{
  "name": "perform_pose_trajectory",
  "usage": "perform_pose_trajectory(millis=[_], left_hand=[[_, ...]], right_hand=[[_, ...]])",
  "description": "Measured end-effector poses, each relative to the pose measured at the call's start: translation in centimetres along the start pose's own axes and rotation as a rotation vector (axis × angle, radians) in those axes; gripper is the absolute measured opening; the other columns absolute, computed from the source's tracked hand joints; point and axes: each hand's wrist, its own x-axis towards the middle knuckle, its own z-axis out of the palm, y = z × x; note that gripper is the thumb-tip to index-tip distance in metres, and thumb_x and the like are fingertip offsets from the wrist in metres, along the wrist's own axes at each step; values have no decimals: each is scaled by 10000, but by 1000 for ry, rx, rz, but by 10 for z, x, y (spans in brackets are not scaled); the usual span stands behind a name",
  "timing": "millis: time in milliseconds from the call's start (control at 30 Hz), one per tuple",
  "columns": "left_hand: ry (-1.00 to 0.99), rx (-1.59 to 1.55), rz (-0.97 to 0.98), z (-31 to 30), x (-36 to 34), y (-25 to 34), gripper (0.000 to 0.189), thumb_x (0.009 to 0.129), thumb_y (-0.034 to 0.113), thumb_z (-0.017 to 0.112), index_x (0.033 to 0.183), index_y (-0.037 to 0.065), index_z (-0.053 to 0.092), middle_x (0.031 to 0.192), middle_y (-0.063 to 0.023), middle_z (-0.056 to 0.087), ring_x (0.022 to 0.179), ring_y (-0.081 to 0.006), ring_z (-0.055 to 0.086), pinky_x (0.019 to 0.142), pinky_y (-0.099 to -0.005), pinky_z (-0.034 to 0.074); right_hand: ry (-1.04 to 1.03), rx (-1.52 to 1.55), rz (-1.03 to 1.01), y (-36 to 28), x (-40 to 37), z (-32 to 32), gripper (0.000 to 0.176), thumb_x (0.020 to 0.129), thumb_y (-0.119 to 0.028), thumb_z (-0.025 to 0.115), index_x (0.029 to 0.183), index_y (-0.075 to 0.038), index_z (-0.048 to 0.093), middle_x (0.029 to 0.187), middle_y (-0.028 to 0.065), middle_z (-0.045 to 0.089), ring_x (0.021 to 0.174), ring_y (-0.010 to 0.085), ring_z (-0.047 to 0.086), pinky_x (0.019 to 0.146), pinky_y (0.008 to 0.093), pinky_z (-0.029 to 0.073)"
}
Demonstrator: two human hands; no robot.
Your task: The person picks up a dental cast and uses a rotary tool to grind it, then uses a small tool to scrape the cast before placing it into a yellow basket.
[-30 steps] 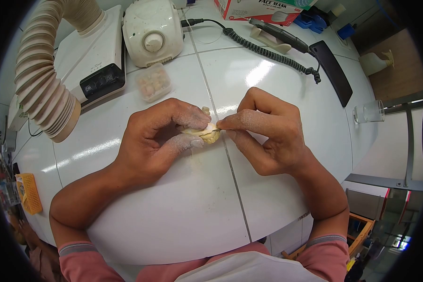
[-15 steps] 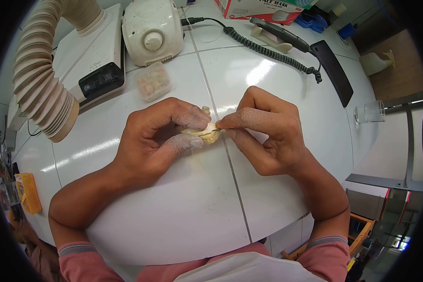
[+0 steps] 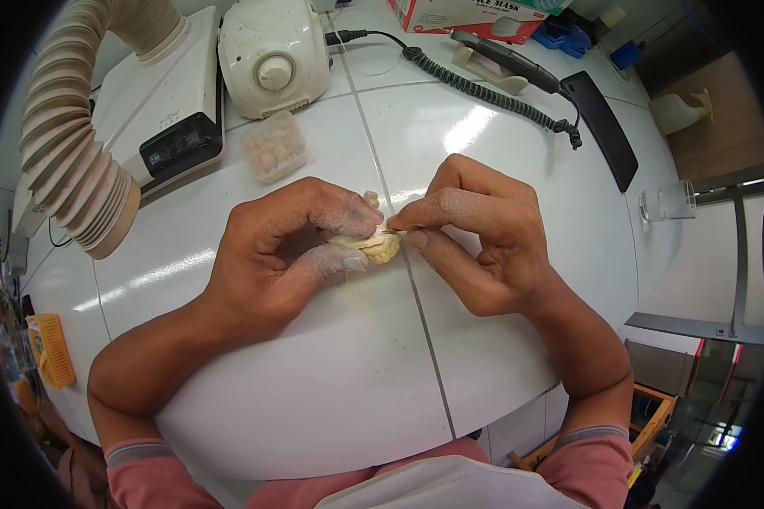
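Over the white tabletop, my left hand (image 3: 272,246) pinches a small yellowish dental cast (image 3: 384,250) between thumb and fingers. Rounded tooth shapes run along the cast's near right side, and a pale tooth-like piece (image 3: 371,199) shows just beyond my left fingertips. White dust coats the fingers of both hands. My right hand (image 3: 484,233) is closed in a pinch, thumb and index fingertips right at the cast's right edge. I cannot tell what small thing those fingertips grip; a thin dark line shows beside them.
A clear box of tooth-like pieces (image 3: 275,148) sits beyond my left hand. Farther back are a white control unit (image 3: 273,59), a ribbed hose (image 3: 68,153) and a handpiece (image 3: 505,59) on a rest. A dark phone-like slab (image 3: 600,131) and a glass (image 3: 669,204) stand at the right.
The cast has tilted slightly, showing more of its tooth side. My right index fingertip has shifted a little along its edge; the left hand keeps its grip.
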Motion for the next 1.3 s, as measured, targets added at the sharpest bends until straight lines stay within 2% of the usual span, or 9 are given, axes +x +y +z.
perform_pose_trajectory(millis=[933,1300], left_hand=[[21,-37,-23,2,1,2,280,936,-118,699,1186,10,701,1279,-154,669,1233,-238,692,1110,-406,557],[15,-4,-21,-1,0,1,277,932,-116,716,1178,10,708,1272,-155,678,1218,-233,698,1098,-397,560]], right_hand=[[13,-95,-53,2,-2,-1,264,765,93,722,992,-15,801,776,76,561,620,183,549,537,327,411],[10,-78,-27,1,-2,0,267,764,99,710,989,-14,799,779,79,555,631,186,547,546,328,409]])
